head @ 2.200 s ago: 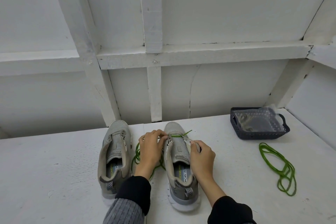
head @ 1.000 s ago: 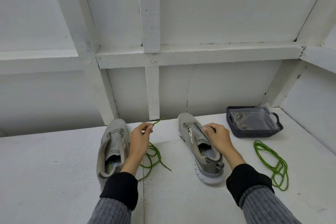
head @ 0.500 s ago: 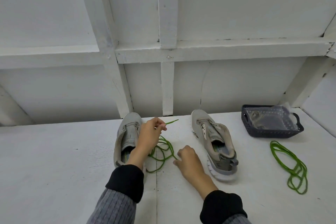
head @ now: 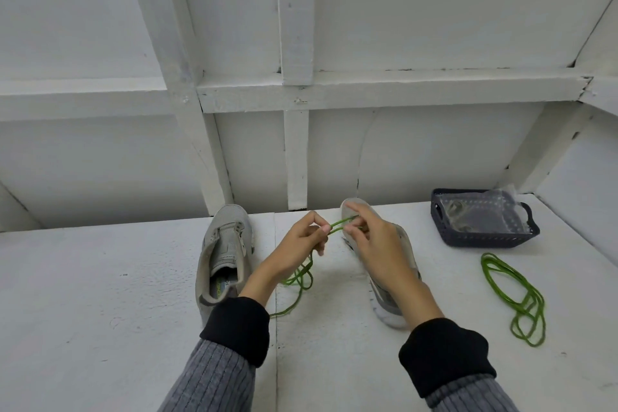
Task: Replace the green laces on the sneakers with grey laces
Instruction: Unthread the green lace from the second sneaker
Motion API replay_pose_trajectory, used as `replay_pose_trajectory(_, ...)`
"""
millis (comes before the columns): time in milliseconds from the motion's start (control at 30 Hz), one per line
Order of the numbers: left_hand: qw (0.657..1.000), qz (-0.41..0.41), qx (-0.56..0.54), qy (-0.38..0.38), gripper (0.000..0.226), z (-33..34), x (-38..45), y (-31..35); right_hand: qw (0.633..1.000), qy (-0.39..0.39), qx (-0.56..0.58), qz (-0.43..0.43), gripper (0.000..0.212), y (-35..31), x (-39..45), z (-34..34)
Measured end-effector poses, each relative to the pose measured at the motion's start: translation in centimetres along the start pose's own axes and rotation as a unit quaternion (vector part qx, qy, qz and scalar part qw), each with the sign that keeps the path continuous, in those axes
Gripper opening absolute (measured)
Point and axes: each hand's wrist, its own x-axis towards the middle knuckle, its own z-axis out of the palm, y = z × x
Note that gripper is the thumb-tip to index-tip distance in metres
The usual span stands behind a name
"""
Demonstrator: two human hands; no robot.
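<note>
Left hand (head: 302,241) and right hand (head: 374,241) each pinch the green lace (head: 337,224) between thumb and fingertips, above the table (head: 100,294). Its slack trails down between the two shoes (head: 225,257). A second lace (head: 515,294) lies near the basket (head: 485,239), whose contents are unclear.

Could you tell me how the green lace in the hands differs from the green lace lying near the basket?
The held green lace is pinched near one end by both the left hand and the right hand, its rest trailing onto the table between the sneakers; the loose green lace lies untouched in loops, right of the sneakers, in front of the basket. The held one is partly lifted; the loose one lies flat. Both look the same bright green and thin.
</note>
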Motion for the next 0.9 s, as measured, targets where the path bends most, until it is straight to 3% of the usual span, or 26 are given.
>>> replay_pose_trajectory(133, 0.999, 0.001, 0.018, -0.034, 0.016, 0.4, 0.3, 1.0, 0.994, -0.039, -0.104, -0.008, 0.018, 1.4, 0.2, -0.7)
replay_pose_trajectory(233, 0.995, -0.02, 0.063, -0.071, 0.025, 0.1, 0.4, 1.6, 0.996, 0.065, -0.061, 0.032, 0.017, 1.7, 0.4, -2.2)
replay_pose_trajectory(333, 0.994, -0.031, 0.081, -0.059, 0.033, -1.0, 0.4, 2.2, 0.976, 0.189, -0.055, 0.093, 0.016, 3.5, 0.7, -5.6)
replay_pose_trajectory(400, 0.996, -0.026, 0.079, -0.036, 0.032, -1.5, 0.3, 2.7, 0.97, 0.165, -0.117, 0.135, 0.013, 5.5, 0.7, -7.3)
replay_pose_trajectory(500, 0.994, -0.005, 0.095, -0.046, 0.031, -0.6, 0.4, 3.6, 0.961, 0.051, -0.211, 0.171, 0.021, 5.8, 0.1, -6.9)
replay_pose_trajectory(600, 0.99, 0.019, 0.118, -0.071, 0.031, 1.3, 0.8, 4.8, 0.992, -0.01, -0.101, 0.076, 0.036, 3.1, -0.5, -4.2)
replay_pose_trajectory(733, 0.989, 0.033, 0.117, -0.081, 0.033, 2.1, 1.2, 5.7, 0.992, -0.072, 0.064, 0.082, 0.03, 1.1, -0.6, -2.5)
replay_pose_trajectory(900, 0.997, -0.005, 0.006, -0.07, 0.032, -0.4, 1.2, 5.2, 0.983, 0.102, 0.109, 0.109, 0.037, 2.5, -0.4, -6.0)
